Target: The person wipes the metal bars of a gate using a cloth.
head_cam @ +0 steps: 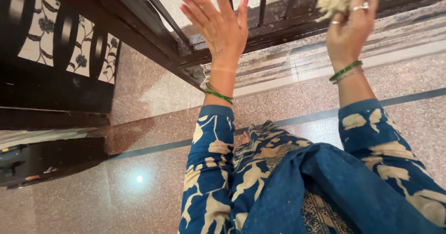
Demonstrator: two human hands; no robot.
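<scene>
Clutching a crumpled beige cloth against the dark metal railing, the right hand bunches it easily; soft, light, grippable anywhere. Left hand hovers beside the railing, fingers spread, empty.

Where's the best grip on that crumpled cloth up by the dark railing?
Grip the cloth by its bunched middle, coming from below and the right, as the right hand does now: fingers wrap the wad, loose folds facing the railing. The left hand is open, empty.
</scene>
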